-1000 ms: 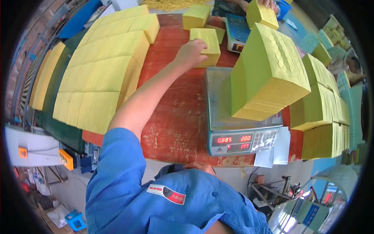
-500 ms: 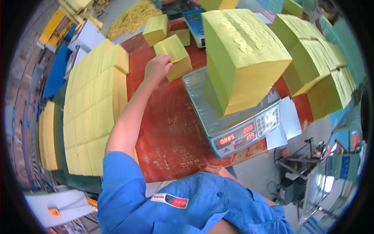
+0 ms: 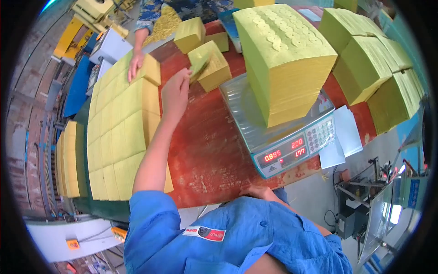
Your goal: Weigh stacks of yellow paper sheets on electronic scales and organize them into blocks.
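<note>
My left hand [image 3: 175, 98] reaches over the red table with its fingers closed on a few thin yellow paper sheets [image 3: 199, 69]. These lift at a tilt from the near side of a small stack of yellow paper [image 3: 216, 73]. By the table's front edge, close to my body, rests my right hand [image 3: 258, 192], its fingers loosely extended and nothing seen in them. A tall yellow paper stack [image 3: 292, 68] with raised ring patterns on top stands on the digital scale [image 3: 255, 146], whose red display is lit.
Rows of yellow paper stacks [image 3: 121, 132] fill the left side, where another person's hand [image 3: 136, 64] touches them. More stacks [image 3: 365, 59] stand at the right. White sheets [image 3: 346, 132] lie beside the scale. A second blue scale [image 3: 230, 27] sits at the back.
My left hand has pulled sheets up off the small stack and drawn them slightly toward me. Another person's hand has come in over the left rows. The view has shifted a little.
</note>
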Available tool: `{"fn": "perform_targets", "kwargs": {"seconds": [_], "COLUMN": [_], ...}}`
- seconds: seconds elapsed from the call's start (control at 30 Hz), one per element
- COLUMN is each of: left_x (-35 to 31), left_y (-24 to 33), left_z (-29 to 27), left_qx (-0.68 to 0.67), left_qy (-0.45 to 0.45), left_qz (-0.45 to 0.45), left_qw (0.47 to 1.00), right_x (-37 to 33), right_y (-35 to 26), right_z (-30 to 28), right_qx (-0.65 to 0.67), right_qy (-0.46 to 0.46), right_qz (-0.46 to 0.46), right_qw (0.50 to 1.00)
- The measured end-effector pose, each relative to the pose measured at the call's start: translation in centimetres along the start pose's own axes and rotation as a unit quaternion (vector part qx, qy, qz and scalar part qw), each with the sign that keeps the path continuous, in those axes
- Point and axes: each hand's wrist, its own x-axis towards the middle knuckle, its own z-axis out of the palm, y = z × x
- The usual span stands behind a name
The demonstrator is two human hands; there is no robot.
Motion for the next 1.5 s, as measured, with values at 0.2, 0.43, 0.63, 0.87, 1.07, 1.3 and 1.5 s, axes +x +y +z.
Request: {"fn": "perform_targets", "kwargs": {"seconds": [0.2, 0.43, 0.63, 0.87, 1.07, 1.3, 1.5], "left_x": [-16.3, -30.6, -33.2, -29.9, -11.8, 8.8, 10.2], "left_y": [7.9, 17.3, 21.7, 24.7, 28.0, 23.4, 19.9], "left_z": [-4.3, -2.5, -1.2, -2.8, -8.2, -6.6, -3.5], "left_qx": [-0.063, 0.068, -0.242, -0.371, -0.434, -0.364, -0.306], "left_qy": [-0.052, -0.144, 0.115, 0.110, 0.120, -0.041, -0.135], "left_qz": [-0.075, -0.066, -0.507, -0.517, -0.358, -0.252, -0.319], "left_qw": [0.994, 0.985, 0.819, 0.763, 0.818, 0.896, 0.887], "right_x": [2.2, 4.2, 0.5, 0.5, 4.8, 14.9, 17.1], "right_y": [0.9, 0.2, 2.7, -6.2, -18.1, -24.0, -20.9], "right_z": [-0.6, -1.9, -2.5, -9.7, -19.9, -30.4, -31.5], "right_qx": [0.447, 0.488, 0.288, 0.181, 0.076, 0.012, -0.010], "right_qy": [-0.001, -0.046, -0.117, -0.173, -0.022, 0.155, 0.149], "right_qz": [0.166, 0.375, 0.229, 0.102, -0.089, -0.164, -0.025], "right_qw": [0.879, 0.787, 0.923, 0.963, 0.993, 0.974, 0.989]}}
